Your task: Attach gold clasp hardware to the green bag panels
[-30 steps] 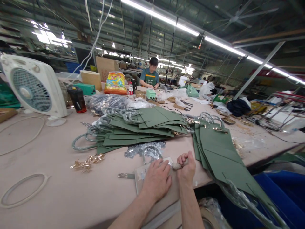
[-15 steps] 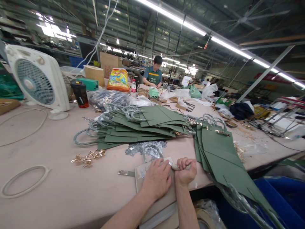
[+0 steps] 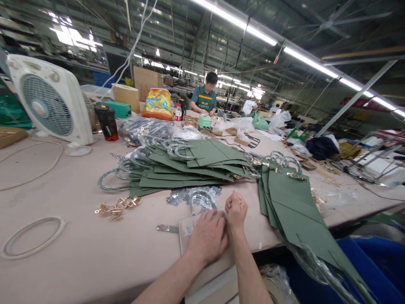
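My left hand (image 3: 207, 236) lies palm down on a pale cutting pad (image 3: 186, 230) at the table's near edge, fingers together and slightly curled, pressing something small I cannot make out. Right beside it my right hand (image 3: 236, 209) is raised in a fist; whatever is inside it is hidden. A small metal strip (image 3: 166, 229) lies left of the pad. Plastic-wrapped handle pieces (image 3: 196, 197) sit just beyond my hands. Gold metal clasps (image 3: 115, 208) lie further left.
Stacks of green bag panels with grey handles (image 3: 186, 166) fill the table's middle; another stack (image 3: 292, 202) hangs over the right edge above a blue bin (image 3: 373, 261). A white fan (image 3: 49, 101) and dark bottle (image 3: 107, 122) stand at the left. A person (image 3: 205, 99) works far back.
My right fist has lifted off the pad and turned upright, moving slightly left; the handle seen in it earlier no longer shows. My left hand stays pressed on the pad.
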`<control>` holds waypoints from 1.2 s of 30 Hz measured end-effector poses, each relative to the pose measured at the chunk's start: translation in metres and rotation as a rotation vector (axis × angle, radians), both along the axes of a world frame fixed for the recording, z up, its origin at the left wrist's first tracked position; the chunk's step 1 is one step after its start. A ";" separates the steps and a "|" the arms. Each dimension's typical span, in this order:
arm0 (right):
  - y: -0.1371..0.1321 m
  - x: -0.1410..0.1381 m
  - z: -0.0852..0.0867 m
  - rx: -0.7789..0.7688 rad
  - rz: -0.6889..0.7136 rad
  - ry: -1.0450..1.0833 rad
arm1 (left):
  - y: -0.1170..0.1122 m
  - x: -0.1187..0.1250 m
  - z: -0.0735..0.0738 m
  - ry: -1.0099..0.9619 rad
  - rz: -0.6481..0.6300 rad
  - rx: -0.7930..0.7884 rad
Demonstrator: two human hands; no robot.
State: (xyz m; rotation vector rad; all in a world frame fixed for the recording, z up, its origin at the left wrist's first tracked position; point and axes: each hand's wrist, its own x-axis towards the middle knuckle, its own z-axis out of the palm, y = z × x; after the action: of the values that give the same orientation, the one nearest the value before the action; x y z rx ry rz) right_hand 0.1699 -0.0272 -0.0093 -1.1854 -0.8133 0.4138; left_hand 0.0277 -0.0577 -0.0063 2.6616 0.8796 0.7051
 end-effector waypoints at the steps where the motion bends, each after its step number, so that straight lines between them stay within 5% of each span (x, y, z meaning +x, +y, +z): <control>1: 0.002 -0.001 0.000 -0.029 -0.008 -0.035 | 0.000 0.000 -0.002 0.000 0.018 0.003; 7: -0.003 0.004 -0.001 0.011 0.009 -0.026 | -0.001 0.001 -0.016 -0.001 0.132 -0.019; 13: 0.001 0.017 0.014 0.130 0.066 0.152 | -0.002 0.000 -0.011 0.027 0.120 -0.039; 26: 0.019 0.013 0.005 -0.091 0.145 0.034 | -0.003 0.001 -0.007 0.070 0.140 -0.042; 36: -0.008 0.009 0.024 0.281 0.150 0.105 | -0.003 -0.002 -0.001 0.106 0.114 -0.096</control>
State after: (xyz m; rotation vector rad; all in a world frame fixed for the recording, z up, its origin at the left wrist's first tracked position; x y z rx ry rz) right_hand 0.1793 -0.0349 0.0151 -0.8393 -0.8419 0.4641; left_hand 0.0261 -0.0608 -0.0070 2.6001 1.0726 0.5362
